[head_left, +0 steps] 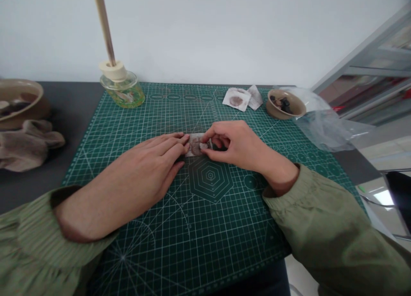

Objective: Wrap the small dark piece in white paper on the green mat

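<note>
Pressing down on the green gridded cutting mat point(208, 227), the left hand point(144, 167) lies flat with its fingers point(170, 147) stretched out together, their tips resting on the left end of a small clear plastic packet point(195, 147). The packet lies near the mat's middle, between the two hands. The right hand point(237, 146) has its fingers curled in, thumb and forefinger closed on the packet's right end, which they hide. Something round and brownish sits inside (too small to make out).

Toward the far edge of the mat lie two white square sachets point(241, 98), just beside a small brown ceramic bowl point(284, 104) of dark pieces. A crumpled clear plastic bag point(324, 124) lies behind and to the right of that bowl. A round glass bottle of yellow liquid point(123, 90) stands at the mat's far left corner, its stick cut off by the frame. On the dark tabletop point(64, 116) at left, a larger brown bowl point(19, 103) is half out of view above a beige cloth point(28, 144).
</note>
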Tool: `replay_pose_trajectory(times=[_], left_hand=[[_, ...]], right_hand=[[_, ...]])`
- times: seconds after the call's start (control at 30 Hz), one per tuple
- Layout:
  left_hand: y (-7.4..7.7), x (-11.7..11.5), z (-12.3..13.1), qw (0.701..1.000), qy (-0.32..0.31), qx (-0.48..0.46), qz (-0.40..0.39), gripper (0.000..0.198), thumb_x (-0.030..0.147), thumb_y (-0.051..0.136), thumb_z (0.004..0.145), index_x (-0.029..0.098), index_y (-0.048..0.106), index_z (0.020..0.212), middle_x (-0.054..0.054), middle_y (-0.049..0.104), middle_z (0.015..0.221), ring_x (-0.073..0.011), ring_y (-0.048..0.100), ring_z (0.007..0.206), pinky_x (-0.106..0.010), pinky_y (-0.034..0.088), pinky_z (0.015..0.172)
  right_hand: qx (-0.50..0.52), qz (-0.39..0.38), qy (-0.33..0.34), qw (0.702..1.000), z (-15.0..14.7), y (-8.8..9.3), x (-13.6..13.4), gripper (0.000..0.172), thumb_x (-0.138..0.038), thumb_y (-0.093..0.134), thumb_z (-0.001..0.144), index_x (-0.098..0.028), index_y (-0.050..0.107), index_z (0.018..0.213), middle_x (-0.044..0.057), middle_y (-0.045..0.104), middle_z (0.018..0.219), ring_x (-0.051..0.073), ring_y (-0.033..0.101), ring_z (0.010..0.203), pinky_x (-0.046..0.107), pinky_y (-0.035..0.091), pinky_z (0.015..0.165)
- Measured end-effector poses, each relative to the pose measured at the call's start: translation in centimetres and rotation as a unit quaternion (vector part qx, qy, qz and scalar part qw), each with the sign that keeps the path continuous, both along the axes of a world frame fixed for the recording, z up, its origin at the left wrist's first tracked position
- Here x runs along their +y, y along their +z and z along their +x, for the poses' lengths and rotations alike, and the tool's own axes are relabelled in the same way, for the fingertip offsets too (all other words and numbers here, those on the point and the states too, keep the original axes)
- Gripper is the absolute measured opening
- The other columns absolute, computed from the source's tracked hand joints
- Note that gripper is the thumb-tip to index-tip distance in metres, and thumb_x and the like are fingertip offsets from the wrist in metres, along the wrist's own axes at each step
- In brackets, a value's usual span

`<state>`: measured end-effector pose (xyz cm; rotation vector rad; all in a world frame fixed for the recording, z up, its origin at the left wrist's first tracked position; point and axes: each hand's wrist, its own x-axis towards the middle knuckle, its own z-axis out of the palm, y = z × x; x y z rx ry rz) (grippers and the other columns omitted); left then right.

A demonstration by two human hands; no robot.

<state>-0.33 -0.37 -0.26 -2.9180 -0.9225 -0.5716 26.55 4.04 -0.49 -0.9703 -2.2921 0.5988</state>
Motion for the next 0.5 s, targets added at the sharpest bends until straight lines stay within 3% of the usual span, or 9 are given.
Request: replay_pose_trajectory(times=[0.1,0.27,0.4,0.5], left_hand=[[0.0,0.02,-0.01,1.0,0.003,0.003,-0.002,0.047,0.023,0.045,0.12,-0.002,0.07,0.15,-0.031,0.078,0.151,-0.0441,0.077,0.142,-0.067,0.066,0.121],[0.06,0.06,-0.02,1.0,0.001,0.006,0.002,0.047,0.023,0.044,0.12,-0.002,0.07,0.149,-0.031,0.078,0.151,-0.0429,0.077,0.143,-0.065,0.065,0.122],[0.07,0.02,-0.08,1.0,0.003,0.004,-0.001,0.046,0.022,0.047,0.119,-0.002,0.07,0.151,-0.03,0.078,0.152,-0.0441,0.077,0.142,-0.068,0.066,0.121],[-0.06,0.01,-0.24,1.0,0.002,0.004,-0.003,0.047,0.023,0.046,0.12,-0.002,0.071,0.151,-0.031,0.077,0.154,-0.0446,0.077,0.143,-0.068,0.065,0.121]], right_hand=[[-0.001,0.008,-0.021,1.0,-0.23,0.02,0.26,0.007,-0.019,0.087,0.093,-0.016,0.083,0.097,-0.005,0.067,0.074,0.012,0.056,0.066,0.028,0.042,0.07],[0.015,-0.034,0.008,0.999,-0.12,-0.04,0.13,0.008,-0.022,0.086,0.097,-0.017,0.084,0.101,-0.006,0.068,0.073,0.012,0.055,0.063,0.028,0.042,0.067],[0.005,-0.029,-0.033,0.999,0.33,0.02,0.28,0.01,-0.023,0.089,0.094,-0.016,0.083,0.098,-0.006,0.065,0.069,0.012,0.054,0.063,0.03,0.039,0.067],[0.021,-0.055,-0.011,0.998,0.47,0.02,0.26,0.01,-0.025,0.088,0.095,-0.016,0.084,0.1,-0.007,0.064,0.069,0.011,0.052,0.061,0.03,0.039,0.065]])
